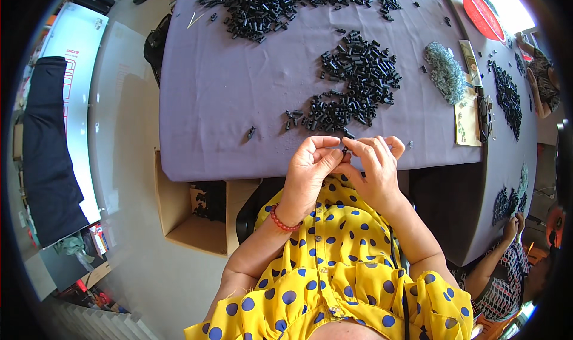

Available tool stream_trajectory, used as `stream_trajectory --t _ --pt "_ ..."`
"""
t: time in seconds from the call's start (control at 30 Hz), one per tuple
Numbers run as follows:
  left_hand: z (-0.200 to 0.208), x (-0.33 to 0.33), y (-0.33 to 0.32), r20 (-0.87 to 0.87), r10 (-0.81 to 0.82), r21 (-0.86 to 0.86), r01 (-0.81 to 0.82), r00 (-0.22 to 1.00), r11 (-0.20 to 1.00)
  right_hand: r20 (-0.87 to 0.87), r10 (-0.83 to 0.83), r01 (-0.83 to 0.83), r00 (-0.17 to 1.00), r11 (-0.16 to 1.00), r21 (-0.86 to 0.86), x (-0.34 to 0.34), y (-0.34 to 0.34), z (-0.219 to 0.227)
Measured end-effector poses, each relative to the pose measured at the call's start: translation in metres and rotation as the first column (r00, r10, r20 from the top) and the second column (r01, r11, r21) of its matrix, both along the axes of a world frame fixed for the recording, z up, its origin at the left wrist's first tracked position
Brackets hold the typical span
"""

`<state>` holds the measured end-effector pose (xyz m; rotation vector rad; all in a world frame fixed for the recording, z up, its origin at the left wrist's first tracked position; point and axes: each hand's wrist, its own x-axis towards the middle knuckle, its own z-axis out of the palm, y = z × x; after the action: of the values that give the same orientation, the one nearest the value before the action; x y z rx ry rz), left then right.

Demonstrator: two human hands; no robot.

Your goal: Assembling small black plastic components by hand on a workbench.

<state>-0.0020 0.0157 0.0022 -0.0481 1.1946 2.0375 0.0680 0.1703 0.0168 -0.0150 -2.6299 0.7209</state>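
A small black tubular plastic part (345,151) is pinched between the fingertips of my two hands, just over the table's front edge. My left hand (310,170), with a red bead bracelet at its wrist, closes on it from the left. From the other side my right hand (377,170) grips it between thumb and forefinger; its other fingers are curled. Fingers hide most of the part. Directly beyond my fingertips lies a loose pile of similar black parts (361,80). One stray part (250,133) rests to the left on the purple-grey tablecloth (227,101).
A larger heap of black parts (256,9) covers the far side. Right of me are a grey-green wiry tangle (444,71), glasses (484,119) and a red basket (482,17). A cardboard box (185,226) stands below the front edge. Two people sit at the right.
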Motion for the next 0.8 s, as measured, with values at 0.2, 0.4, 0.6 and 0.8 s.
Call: stream_trajectory --t 0.2,0.4,0.6,0.8 --pt "0.001 -0.007 0.000 0.058 -0.075 0.112 0.068 0.995 0.991 -0.050 0.014 -0.009 0.999 0.996 0.088 0.002 -0.002 -0.005" --pt "-0.001 -0.007 -0.002 0.037 -0.066 0.095 0.062 0.997 0.994 -0.026 0.014 -0.012 1.000 0.997 0.080 -0.002 0.000 0.001" --pt "0.004 -0.016 -0.007 0.075 -0.171 0.084 0.164 0.983 0.983 -0.009 0.050 -0.049 0.999 0.989 0.142 0.000 0.001 0.004" --pt "0.003 -0.018 -0.012 0.115 -0.234 0.065 0.227 0.966 0.972 0.052 0.073 -0.081 0.996 0.982 0.172 -0.002 0.002 0.016"
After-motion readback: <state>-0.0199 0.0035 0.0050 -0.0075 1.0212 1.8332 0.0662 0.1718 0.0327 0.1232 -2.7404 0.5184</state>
